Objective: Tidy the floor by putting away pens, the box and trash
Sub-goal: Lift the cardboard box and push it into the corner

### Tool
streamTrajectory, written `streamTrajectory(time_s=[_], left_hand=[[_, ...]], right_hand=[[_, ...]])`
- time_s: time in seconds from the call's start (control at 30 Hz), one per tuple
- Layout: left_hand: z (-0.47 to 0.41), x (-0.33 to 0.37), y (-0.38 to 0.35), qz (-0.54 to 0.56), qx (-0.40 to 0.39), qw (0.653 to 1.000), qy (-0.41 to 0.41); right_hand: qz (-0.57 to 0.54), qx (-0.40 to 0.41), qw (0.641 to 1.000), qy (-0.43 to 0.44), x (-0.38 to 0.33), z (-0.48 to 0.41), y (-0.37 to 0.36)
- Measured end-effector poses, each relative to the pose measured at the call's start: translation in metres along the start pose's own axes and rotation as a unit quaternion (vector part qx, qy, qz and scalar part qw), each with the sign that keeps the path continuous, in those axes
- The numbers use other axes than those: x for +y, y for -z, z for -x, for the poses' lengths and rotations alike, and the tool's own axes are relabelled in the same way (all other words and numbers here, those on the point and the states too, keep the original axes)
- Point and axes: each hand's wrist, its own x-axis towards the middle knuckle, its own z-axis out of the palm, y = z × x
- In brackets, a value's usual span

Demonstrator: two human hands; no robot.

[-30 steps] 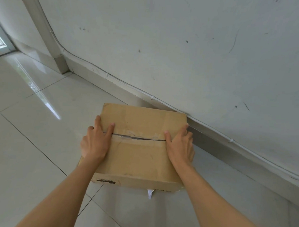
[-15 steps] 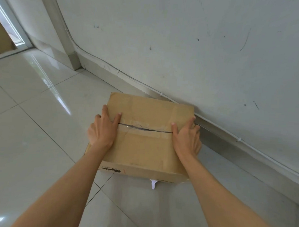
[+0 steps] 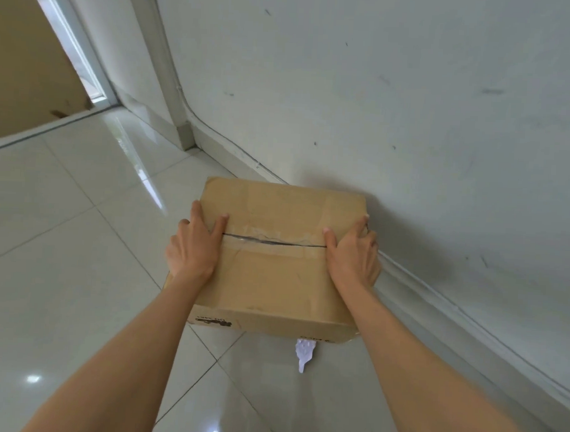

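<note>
A closed brown cardboard box (image 3: 274,274) with a taped, slit top seam is held between both my hands, close to the white wall. My left hand (image 3: 194,247) grips its left side, thumb over the top. My right hand (image 3: 352,258) grips its right side the same way. A white crumpled scrap of paper (image 3: 304,352) shows just below the box's near edge; whether it lies on the floor or hangs from the box I cannot tell. No pens are in view.
The white wall (image 3: 380,105) and its skirting with a thin cable (image 3: 452,308) run along the right. A pillar (image 3: 171,90) and a doorway with a brown panel (image 3: 25,74) stand at the far left. Glossy tiled floor (image 3: 62,271) spreads to the left.
The view has swung left, bringing the doorway and brown panel into sight. The box, still gripped by both hands, sits closer to the wall in the picture.
</note>
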Motion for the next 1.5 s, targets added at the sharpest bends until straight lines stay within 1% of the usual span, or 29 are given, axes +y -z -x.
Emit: streamTrajectory(time_s=[0.07, 0.2, 0.37, 0.47, 0.57, 0.73, 0.9, 1.07, 1.17, 1.27, 1.43, 1.5], left_hand=[[-0.006, 0.009, 0.034, 0.005, 0.001, 1.0, 0.03], [-0.014, 0.02, 0.096, 0.02, 0.011, 0.998, 0.061], [-0.043, 0.027, 0.183, 0.024, 0.025, 0.993, 0.113], [-0.069, 0.02, 0.225, 0.02, 0.042, 0.99, 0.133], [-0.109, 0.004, 0.26, 0.013, 0.057, 0.987, 0.151], [-0.192, -0.034, 0.308, 0.002, 0.074, 0.982, 0.176], [-0.286, -0.077, 0.356, 0.002, 0.092, 0.972, 0.215], [-0.366, -0.116, 0.38, 0.012, 0.097, 0.962, 0.256], [-0.418, -0.148, 0.377, 0.023, 0.098, 0.954, 0.281], [-0.464, -0.174, 0.364, 0.032, 0.1, 0.948, 0.302], [-0.542, -0.218, 0.33, 0.047, 0.122, 0.942, 0.308], [-0.574, -0.242, 0.301, 0.051, 0.126, 0.94, 0.312]], right_hand=[[0.007, -0.017, 1.0, 0.02, -0.027, -0.006, 0.022], [0.014, -0.042, 0.998, 0.054, -0.08, -0.01, 0.063], [0.021, -0.076, 0.992, 0.102, -0.17, -0.019, 0.107], [0.028, -0.089, 0.987, 0.132, -0.225, -0.024, 0.116], [0.026, -0.104, 0.982, 0.156, -0.286, -0.034, 0.108], [0.012, -0.122, 0.977, 0.176, -0.386, -0.05, 0.071], [-0.002, -0.136, 0.968, 0.211, -0.502, -0.073, 0.026], [0.007, -0.151, 0.959, 0.239, -0.599, -0.102, -0.022], [0.012, -0.172, 0.952, 0.254, -0.651, -0.122, -0.066], [0.025, -0.192, 0.945, 0.264, -0.686, -0.144, -0.11], [0.027, -0.182, 0.94, 0.287, -0.735, -0.184, -0.19], [0.026, -0.183, 0.938, 0.292, -0.746, -0.2, -0.235]])
